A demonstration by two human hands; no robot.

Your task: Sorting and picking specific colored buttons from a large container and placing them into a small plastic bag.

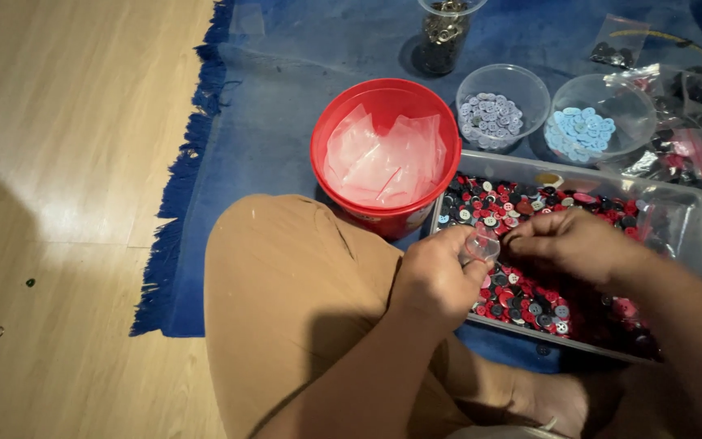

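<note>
Two hands are seen at work over a clear plastic tray (692, 213) of mixed red, black and grey buttons (530, 297), which is taken here as the landmark. The tray rests on a blue fringed rug (253, 106) laid on a wooden floor (67, 162). Just left of the tray a red bucket (343, 122) is stood, filled with small clear plastic bags (383, 158). Behind the tray two clear bowls are set side by side, one (522, 81) holding grey-white buttons, the other (623, 97) pale blue ones; further back a clear jar (445, 32) of dark metal bits is placed.

Over the tray's near-left part the left hand (432, 276) is curled closed, and a small clear bag (479, 245) is pinched between its thumb and fingers. The right hand (566, 240) is held just beside it, fingers bunched at the bag's mouth; whether a button is gripped in them cannot be told.

The bag is judged to be very light, thin, limp and somewhat slippery, so it is best pinched at the rim, with the mouth kept spread by the other fingertips. The buttons are judged small, hard, smooth and light; they are not fragile but are easily dropped, and are best taken singly by the edge between thumb and forefinger.
</note>
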